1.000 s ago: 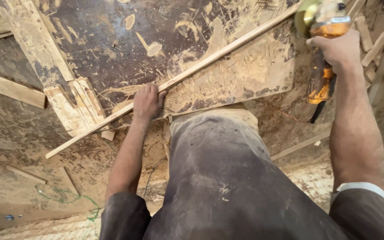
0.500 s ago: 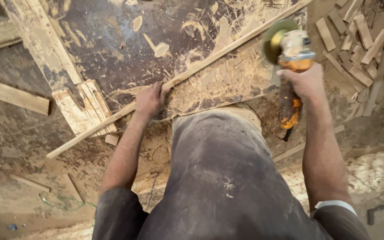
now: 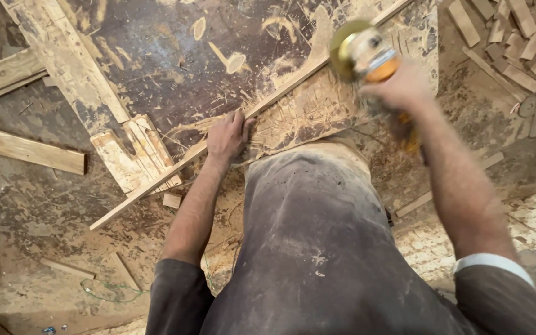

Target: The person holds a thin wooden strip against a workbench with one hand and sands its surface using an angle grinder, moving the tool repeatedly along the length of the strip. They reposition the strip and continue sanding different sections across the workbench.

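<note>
Sawdust-strewn dark plywood panel [image 3: 175,56] formed the work surface. Left hand [image 3: 227,135] pressed flat on a long thin wooden strip [image 3: 268,102], seemingly light, stiff, liable to snap. Right hand [image 3: 398,87] clasped the blurred angle grinder [image 3: 364,56] beyond it.

A dark board [image 3: 175,56] dusted with sawdust carries a long thin strip [image 3: 280,93], which runs diagonally under the left hand [image 3: 227,133]. Left of that grip a pale plank [image 3: 63,68] and blocks [image 3: 134,155] lie flat. Right of the grinder's grip, offcuts [image 3: 510,43] are piled on the floor [image 3: 32,273].
</note>
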